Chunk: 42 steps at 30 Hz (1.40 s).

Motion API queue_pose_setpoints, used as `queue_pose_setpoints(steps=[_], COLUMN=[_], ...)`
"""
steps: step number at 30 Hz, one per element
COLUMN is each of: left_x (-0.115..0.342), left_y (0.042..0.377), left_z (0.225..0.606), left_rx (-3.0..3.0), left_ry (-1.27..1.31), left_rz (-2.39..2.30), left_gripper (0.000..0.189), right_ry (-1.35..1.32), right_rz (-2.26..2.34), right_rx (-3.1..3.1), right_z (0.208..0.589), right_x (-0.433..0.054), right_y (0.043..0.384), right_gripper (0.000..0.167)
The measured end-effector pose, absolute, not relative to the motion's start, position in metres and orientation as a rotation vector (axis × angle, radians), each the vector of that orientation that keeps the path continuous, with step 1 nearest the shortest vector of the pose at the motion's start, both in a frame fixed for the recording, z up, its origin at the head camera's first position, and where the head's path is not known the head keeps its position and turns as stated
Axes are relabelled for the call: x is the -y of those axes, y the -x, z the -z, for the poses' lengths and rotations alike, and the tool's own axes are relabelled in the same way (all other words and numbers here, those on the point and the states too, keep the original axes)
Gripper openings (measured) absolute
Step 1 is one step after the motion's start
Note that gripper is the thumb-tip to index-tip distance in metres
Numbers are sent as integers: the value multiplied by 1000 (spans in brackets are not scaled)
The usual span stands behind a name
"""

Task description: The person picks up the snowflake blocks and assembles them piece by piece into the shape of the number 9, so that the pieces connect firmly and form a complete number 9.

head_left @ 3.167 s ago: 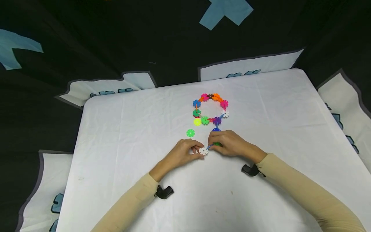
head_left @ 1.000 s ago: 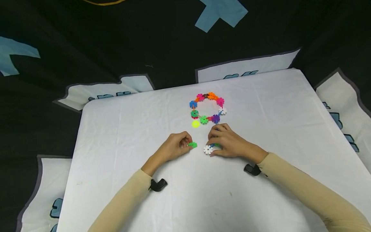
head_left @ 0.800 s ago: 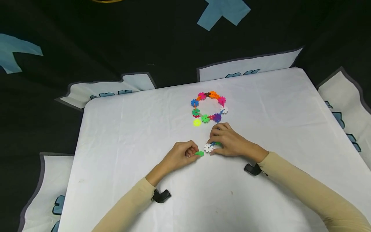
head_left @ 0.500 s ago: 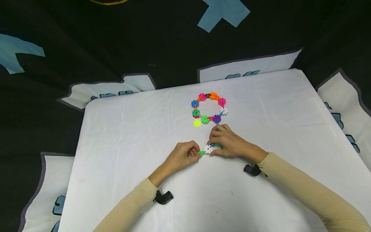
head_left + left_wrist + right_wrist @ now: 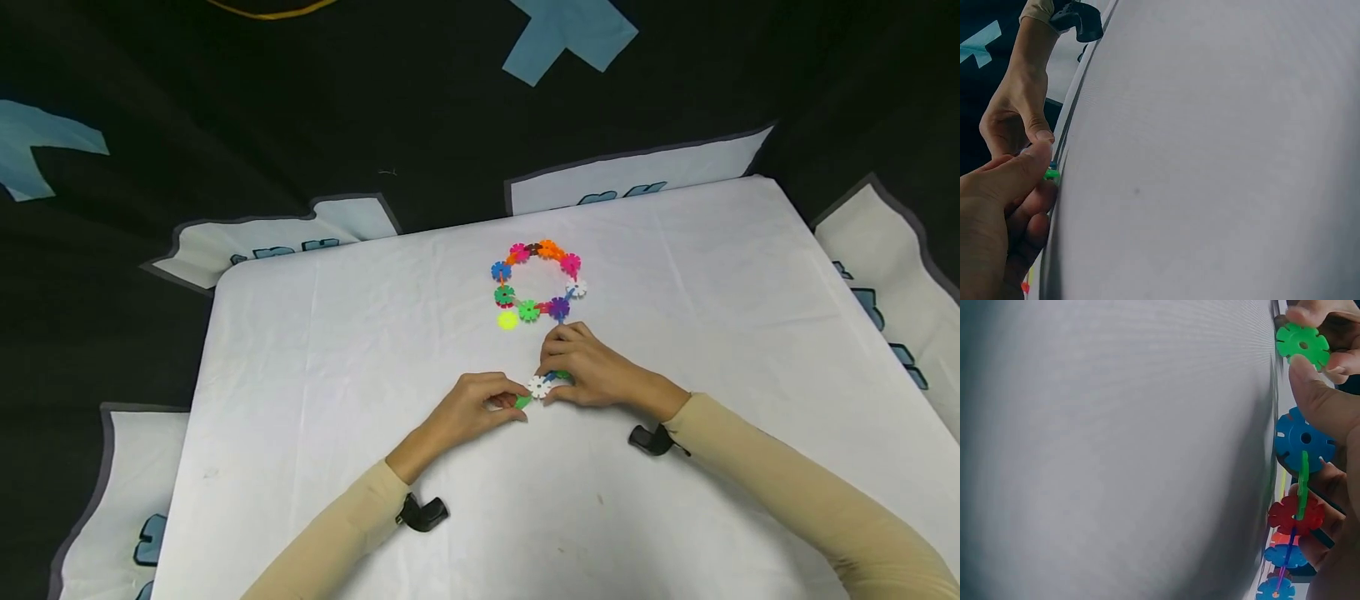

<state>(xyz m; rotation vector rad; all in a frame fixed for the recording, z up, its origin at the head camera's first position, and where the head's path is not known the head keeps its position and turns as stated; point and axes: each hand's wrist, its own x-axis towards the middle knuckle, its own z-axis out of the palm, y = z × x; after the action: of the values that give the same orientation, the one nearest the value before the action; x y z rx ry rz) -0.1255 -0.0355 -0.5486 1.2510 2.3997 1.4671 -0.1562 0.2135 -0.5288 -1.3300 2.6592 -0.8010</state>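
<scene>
My left hand [image 5: 476, 407] pinches a light green notched disc [image 5: 522, 402] between thumb and fingers, against the edge of a white notched disc [image 5: 538, 387]. Whether the two are joined cannot be told. My right hand [image 5: 592, 367] grips the white disc and the chain behind it, partly under its fingers. In the right wrist view the green disc [image 5: 1302, 345] faces the camera at the right thumb's tip, while a blue disc [image 5: 1305, 440], an edge-on green one [image 5: 1303, 484] and a red disc [image 5: 1296, 515] run along the palm. The left wrist view shows only a green sliver.
Beyond the hands lies a ring of linked coloured discs, with a purple disc [image 5: 558, 308] where the chain leaves toward the right hand. A loose yellow disc [image 5: 507, 320] lies at the ring's near left. White cloth covers the table [image 5: 360, 333]; dark curtains hang behind.
My left hand has let go of the white disc, picked up the loose light green disc from the table and brought it to the white one. The right hand has shifted its grip to the white disc.
</scene>
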Motion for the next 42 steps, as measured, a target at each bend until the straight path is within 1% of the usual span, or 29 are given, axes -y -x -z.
queue_pose_setpoints(steps=[3,6,13,17,28,38,42], left_x=[36,37,39,38,35,35,36], left_y=[127,127,127,127,128,123,122], left_z=[550,552,550,548,545,547,548], left_rx=[-2371,-2369,-2497,-2511,-2495,-2502,-2525], left_ry=[-1246,-1273,-1474,-1504,-1474,-1230,-1233], left_rz=[-1490,-1478,-1329,-1314,-1313,-1422,-1428], left_gripper=[29,28,25,23,19,18,17], right_ry=[1332,1337,1362,1369,1395,1354,1326], right_rz=[812,791,719,712,710,726,747], right_rx=[-2642,-2631,-2637,-2630,-2641,-2640,-2622], right_z=[529,528,524,523,524,524,523], right_x=[-213,-212,-212,-213,-212,-211,-210], right_y=[156,156,156,157,157,158,159], right_gripper=[29,29,28,27,28,29,27])
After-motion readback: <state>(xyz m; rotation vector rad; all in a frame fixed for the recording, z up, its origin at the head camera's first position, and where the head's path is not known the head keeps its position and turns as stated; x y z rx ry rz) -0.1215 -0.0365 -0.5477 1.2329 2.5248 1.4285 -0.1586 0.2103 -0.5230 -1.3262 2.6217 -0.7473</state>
